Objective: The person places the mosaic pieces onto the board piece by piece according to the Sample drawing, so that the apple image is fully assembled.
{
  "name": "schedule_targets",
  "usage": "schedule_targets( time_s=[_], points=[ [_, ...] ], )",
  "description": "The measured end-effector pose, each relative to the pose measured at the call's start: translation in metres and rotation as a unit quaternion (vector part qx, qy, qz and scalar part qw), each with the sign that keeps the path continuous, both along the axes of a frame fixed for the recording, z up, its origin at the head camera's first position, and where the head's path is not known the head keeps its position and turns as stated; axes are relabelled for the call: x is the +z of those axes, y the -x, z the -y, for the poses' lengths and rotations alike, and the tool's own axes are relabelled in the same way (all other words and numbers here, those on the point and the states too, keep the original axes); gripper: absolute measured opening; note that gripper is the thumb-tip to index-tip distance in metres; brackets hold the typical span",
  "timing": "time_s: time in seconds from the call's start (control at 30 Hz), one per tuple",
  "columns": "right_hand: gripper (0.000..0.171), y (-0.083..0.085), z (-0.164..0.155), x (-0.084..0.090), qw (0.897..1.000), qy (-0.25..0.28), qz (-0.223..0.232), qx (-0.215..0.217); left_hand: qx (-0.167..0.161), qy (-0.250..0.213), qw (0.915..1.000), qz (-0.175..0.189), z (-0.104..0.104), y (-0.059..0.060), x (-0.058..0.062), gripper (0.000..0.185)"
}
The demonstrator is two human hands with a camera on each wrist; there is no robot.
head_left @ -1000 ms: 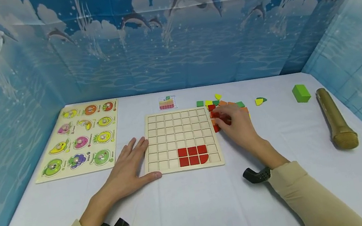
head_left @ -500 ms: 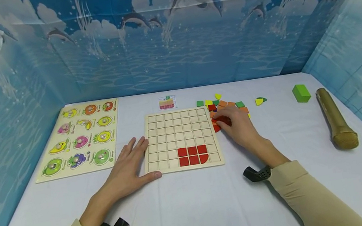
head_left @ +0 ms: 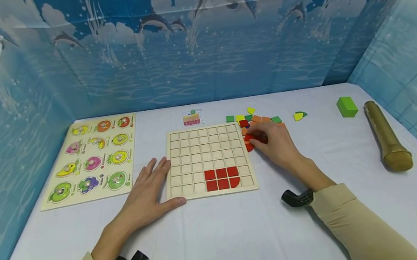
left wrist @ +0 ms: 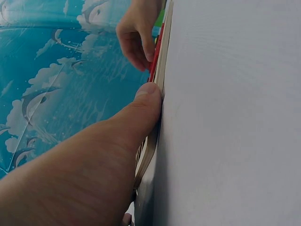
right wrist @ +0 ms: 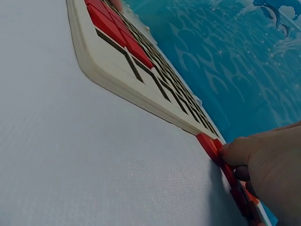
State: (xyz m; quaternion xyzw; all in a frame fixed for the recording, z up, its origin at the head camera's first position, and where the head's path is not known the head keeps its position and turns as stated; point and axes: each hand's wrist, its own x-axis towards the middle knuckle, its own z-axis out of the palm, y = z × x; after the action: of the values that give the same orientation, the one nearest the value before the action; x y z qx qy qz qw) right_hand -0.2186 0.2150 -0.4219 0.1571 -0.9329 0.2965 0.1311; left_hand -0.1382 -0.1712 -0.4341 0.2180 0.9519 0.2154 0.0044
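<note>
A pale wooden grid board [head_left: 191, 151] lies in the middle of the table. Near its front edge, two rows of red tiles [head_left: 222, 173] fill several cells, one of them with a rounded corner. My left hand [head_left: 146, 191] rests spread along the board's left side, thumb at the front left corner. Past the board's right edge, my right hand [head_left: 277, 146] pinches a red tile [head_left: 249, 137] between thumb and fingers over a loose pile of red, orange, green and yellow tiles. In the right wrist view the thumb presses at red tiles [right wrist: 209, 146] beside the board; the hand hides part of the pile.
A small picture card [head_left: 192, 118] lies behind the board. To the left is a fruit puzzle board [head_left: 94, 163]. On the right are a green block [head_left: 347, 107], a gold microphone [head_left: 387, 137] and a yellow-and-green pair of tiles [head_left: 299, 116]. A dolphin-print curtain [head_left: 196, 58] stands behind.
My right hand has shifted only slightly at the pile, and a red tile now shows between its thumb and fingertip. My left hand and the board stay where they were.
</note>
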Motion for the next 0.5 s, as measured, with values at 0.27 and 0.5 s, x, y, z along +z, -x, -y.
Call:
schedule_targets(
  time_s=[0.27, 0.5],
  points=[
    [0.031, -0.002, 0.004, 0.001, 0.999, 0.04, -0.005, 0.025, 0.001, -0.004, 1.0, -0.002, 0.0, -0.001, 0.0, 0.111],
    [0.029, -0.012, 0.025, 0.007, 0.997, 0.047, -0.008, 0.062, 0.004, -0.001, 1.0, 0.002, 0.0, 0.0, -0.001, 0.112]
  ],
)
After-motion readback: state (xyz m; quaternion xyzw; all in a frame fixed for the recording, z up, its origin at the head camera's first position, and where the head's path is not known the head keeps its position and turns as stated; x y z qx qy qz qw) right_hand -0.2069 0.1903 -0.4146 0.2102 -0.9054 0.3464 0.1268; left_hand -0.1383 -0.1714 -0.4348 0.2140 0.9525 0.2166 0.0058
